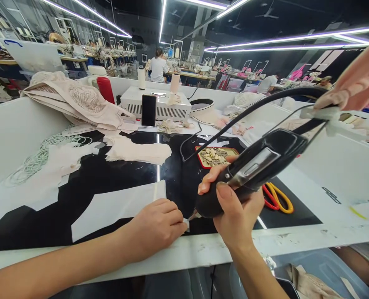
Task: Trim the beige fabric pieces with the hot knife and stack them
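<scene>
My left hand [161, 222] rests at the table's front edge. Its fingers are closed on the corner of a white fabric piece [109, 207] that lies flat on the black table top. My right hand [237, 207] grips a black corded hand tool [256, 162] with a silver plate on its side. The tool is tilted, its rounded end low beside my left fingers; its working tip is hard to make out. At upper right, another person's hand [349, 91] holds the tool's black cord [253, 104] and something whitish. Scissors [279, 197] with red and yellow handles lie behind my right hand.
A red-rimmed tray [199, 155] of seeds stands behind the tool. Beige fabric pieces [137, 149], pale green cord [38, 160] and stacked bra pieces [78, 97] lie to the left. A phone [148, 110] leans on a white box [172, 110]. Low white walls border the table.
</scene>
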Tool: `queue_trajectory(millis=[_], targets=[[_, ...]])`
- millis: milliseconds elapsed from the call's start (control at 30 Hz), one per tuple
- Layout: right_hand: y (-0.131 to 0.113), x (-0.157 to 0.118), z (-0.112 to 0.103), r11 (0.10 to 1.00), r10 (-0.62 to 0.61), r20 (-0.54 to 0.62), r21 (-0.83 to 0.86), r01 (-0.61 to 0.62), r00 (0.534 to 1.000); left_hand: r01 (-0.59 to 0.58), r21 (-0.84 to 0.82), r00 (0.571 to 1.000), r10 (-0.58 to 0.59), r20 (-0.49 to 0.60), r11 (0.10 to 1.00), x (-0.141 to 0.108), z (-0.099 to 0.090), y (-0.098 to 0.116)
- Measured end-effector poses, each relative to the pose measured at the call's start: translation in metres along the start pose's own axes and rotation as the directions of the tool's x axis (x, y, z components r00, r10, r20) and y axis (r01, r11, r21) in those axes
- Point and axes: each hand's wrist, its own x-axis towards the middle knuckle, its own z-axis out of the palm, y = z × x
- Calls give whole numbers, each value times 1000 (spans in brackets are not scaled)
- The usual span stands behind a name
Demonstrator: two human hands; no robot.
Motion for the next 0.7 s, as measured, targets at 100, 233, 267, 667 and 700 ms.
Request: queue_trajectory(millis=[100,233,267,667,700], targets=[[0,0,0,1000,-1,1,-10,1,1000,9,38,1000,-9,-1,999,1,1,1],[-1,1,1,1000,6,4,-1,-6,1000,-16,117,1000,16,3,993,3,4,1],[-1,1,1,1000,4,7,3,-4,1000,-19,116,1000,18,3,993,3,4,1],[0,2,4,1000,-17,-7,9,17,1000,28,35,996,-25,-82,999,5,-3,-5],[0,2,4,1000,-18,-6,13,18,1000,26,35,997,-23,-67,999,5,-2,-5]])
